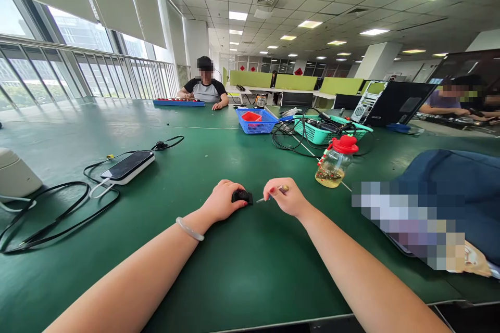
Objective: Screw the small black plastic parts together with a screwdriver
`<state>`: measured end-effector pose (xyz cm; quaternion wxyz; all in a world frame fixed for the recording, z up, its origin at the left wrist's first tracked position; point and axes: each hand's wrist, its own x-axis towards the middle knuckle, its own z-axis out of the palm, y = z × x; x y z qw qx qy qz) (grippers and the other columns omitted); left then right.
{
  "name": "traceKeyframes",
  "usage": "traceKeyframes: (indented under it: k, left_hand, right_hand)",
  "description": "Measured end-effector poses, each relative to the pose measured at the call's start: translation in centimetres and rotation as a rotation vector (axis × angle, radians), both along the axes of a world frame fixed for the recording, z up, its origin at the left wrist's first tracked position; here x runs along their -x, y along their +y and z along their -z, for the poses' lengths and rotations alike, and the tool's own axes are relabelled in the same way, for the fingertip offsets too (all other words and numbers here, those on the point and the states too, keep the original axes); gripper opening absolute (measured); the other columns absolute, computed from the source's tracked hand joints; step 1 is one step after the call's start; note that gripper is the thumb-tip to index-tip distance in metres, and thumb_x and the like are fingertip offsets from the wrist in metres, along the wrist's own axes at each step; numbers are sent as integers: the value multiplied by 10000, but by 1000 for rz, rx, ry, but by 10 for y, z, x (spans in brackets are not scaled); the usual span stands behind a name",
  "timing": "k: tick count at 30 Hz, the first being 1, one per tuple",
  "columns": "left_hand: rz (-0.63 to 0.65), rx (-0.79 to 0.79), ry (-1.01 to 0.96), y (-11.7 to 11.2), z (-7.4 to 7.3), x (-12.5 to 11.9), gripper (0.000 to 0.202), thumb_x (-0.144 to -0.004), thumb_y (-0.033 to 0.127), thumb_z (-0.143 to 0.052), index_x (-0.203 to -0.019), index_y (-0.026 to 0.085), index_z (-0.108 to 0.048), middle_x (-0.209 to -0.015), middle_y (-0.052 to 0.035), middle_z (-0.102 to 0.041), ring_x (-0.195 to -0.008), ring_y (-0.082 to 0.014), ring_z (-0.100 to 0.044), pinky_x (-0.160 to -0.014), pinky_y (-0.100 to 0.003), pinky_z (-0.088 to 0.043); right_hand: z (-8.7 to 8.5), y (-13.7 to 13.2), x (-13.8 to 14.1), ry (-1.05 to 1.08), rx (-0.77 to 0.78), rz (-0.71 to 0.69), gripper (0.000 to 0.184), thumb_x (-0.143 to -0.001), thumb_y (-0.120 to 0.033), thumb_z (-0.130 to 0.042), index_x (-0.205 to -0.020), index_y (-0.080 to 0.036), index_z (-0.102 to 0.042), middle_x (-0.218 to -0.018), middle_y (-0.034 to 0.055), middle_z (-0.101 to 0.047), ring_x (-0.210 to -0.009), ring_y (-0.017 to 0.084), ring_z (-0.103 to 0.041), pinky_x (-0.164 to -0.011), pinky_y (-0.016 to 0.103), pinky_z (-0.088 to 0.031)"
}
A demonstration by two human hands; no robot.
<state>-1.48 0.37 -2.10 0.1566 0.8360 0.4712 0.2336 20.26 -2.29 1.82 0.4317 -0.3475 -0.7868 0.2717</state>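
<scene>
Two hands meet near the middle of the green counter (250,270): the left hand (222,201) is curled over a small black part (242,196), pinning it to the surface, while the right hand (284,196) pinches a thin screwdriver (269,196) whose tip points left, just short of the part. Whether the tip touches it is too small to tell, so the work looks underway, with nothing clearly finished. A pale bracelet (189,229) circles the left wrist. Just right and farther off stands a glass bottle (334,164) with a red lid. To the left lies a phone (127,165) on a white block, black cables looping from it. Far across sit a blue basket (255,121), a teal basket (324,129) of wires, and a seated person (205,88).
</scene>
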Motion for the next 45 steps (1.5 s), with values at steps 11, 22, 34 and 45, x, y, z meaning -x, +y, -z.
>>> traceKeyframes:
  k: [11, 22, 34, 45]
  left_hand:
    - [-7, 17, -25, 2, 2, 0, 352, -733, 431, -708, -1024, 234, -684, -1060, -60, -706, -1143, -295, -537, -1007, -434, -441]
    - [-19, -5, -1, 0, 1, -3, 296, -771, 380, -648, -1021, 229, -691, -1070, -57, -712, -1124, -287, -542, -1011, -432, -431]
    - [-24, -18, -6, 0, 2, -4, 262, -739, 266, -623, -987, 220, -696, -1047, -60, -711, -1099, -273, -547, -996, -425, -435]
    - [-29, -11, -13, -1, 2, -3, 277, -742, 248, -606, -1001, 236, -702, -1069, -43, -713, -1113, -273, -548, -999, -428, -441]
  right_hand:
    - [3, -9, 11, -51, -81, 29, 359, -820, -505, -614, -592, -227, -606, -540, -12, -551, -493, 122, -434, -507, 255, -346]
    - [8, -11, 21, -389, -460, -48, 326, -897, -335, -515, -598, -227, -586, -539, -2, -533, -504, 124, -415, -535, 270, -281]
    - [9, -20, 35, -666, -951, -100, 406, -937, -332, -482, -557, -214, -560, -526, 8, -508, -511, 131, -390, -521, 292, -243]
    - [12, -18, 35, -610, -1083, -70, 367, -926, -276, -482, -575, -186, -534, -538, -8, -487, -521, 127, -363, -533, 288, -216]
